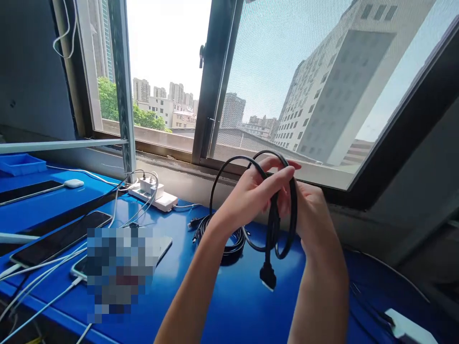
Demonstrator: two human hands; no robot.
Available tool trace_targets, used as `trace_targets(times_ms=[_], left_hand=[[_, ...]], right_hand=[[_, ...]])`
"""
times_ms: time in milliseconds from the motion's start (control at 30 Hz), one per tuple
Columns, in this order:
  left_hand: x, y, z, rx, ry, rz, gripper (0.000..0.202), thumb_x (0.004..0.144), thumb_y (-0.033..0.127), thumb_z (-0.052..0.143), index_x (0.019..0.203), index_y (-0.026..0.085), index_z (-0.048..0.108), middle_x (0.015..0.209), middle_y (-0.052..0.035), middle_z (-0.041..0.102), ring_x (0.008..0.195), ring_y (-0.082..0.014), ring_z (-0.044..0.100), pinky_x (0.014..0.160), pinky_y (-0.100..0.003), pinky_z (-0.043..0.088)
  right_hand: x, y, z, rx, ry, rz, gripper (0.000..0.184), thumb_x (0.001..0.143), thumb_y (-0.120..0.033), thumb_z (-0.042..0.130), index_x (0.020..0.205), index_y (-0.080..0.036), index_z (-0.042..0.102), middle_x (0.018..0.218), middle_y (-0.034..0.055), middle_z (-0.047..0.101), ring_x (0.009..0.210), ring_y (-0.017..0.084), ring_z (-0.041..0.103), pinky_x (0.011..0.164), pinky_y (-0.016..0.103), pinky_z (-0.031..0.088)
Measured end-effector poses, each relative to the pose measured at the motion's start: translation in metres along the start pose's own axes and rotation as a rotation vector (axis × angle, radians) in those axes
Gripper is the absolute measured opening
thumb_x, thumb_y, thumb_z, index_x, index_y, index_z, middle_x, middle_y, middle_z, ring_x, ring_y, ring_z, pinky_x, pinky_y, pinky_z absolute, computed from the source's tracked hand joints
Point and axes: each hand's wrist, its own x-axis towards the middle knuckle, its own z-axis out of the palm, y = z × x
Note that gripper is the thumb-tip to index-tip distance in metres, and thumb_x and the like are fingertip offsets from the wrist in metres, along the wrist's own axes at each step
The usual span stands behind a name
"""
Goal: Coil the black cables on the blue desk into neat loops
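Both my hands are raised over a blue table (229,306) in front of a window. My left hand (251,193) is closed around a black cable (291,224) that is looped into a coil, thumb and fingers pinching the strands. My right hand (310,210) sits behind the coil, fingers wrapped round the same loops. The cable's black plug (267,277) dangles below the hands. A second bundle of black cable (229,241) lies on the table just under my left wrist.
A white power strip (154,196) with chargers and white leads sits near the window sill. Dark phones or tablets (60,239) lie at the left, one area blurred out. A blue tray (19,165) stands far left. A white object (409,327) lies at the lower right.
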Motion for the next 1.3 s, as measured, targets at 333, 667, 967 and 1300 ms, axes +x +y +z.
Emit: trace_targets(times_ms=[333, 667, 967, 1300], left_hand=[[0.01, -0.012, -0.013, -0.14, 0.107, 0.04, 0.028, 0.089, 0.019, 0.049, 0.114, 0.015, 0.059, 0.078, 0.0002, 0.064, 0.055, -0.0064, 0.057, 0.056, -0.017, 0.046], [0.016, -0.025, -0.044, -0.41, 0.366, 0.023, 0.034, 0.097, 0.034, 0.041, 0.118, 0.013, 0.058, 0.043, 0.0087, 0.044, 0.032, -0.0069, 0.044, 0.035, -0.017, 0.033], [0.014, -0.026, -0.039, -0.179, 0.393, 0.132, 0.033, 0.095, 0.043, 0.043, 0.1, 0.017, 0.062, 0.039, 0.0104, 0.036, 0.027, -0.0049, 0.036, 0.032, -0.016, 0.027], [0.019, -0.022, -0.037, 0.179, 0.565, 0.025, 0.032, 0.096, 0.032, 0.038, 0.092, 0.015, 0.065, 0.054, 0.0011, 0.059, 0.038, -0.0081, 0.052, 0.038, -0.019, 0.036]], right_hand=[[0.002, -0.018, -0.007, 0.367, 0.384, 0.071, 0.039, 0.052, -0.028, 0.061, 0.09, -0.022, 0.062, 0.08, 0.0011, 0.069, 0.071, 0.016, 0.065, 0.053, 0.023, 0.049], [-0.003, -0.023, -0.04, 0.53, 0.421, 0.103, 0.032, 0.054, -0.052, 0.069, 0.056, -0.021, 0.061, 0.045, -0.0022, 0.051, 0.029, 0.004, 0.022, 0.032, 0.022, 0.0], [-0.005, -0.025, -0.034, 0.288, 0.536, 0.162, 0.04, 0.077, -0.055, 0.053, 0.081, -0.018, 0.067, 0.057, 0.0004, 0.056, 0.029, 0.006, 0.027, 0.033, 0.029, 0.004], [-0.008, -0.026, -0.015, 0.177, 0.577, 0.004, 0.039, 0.084, -0.048, 0.051, 0.098, -0.016, 0.068, 0.056, 0.0014, 0.058, 0.029, 0.007, 0.034, 0.034, 0.027, 0.012]])
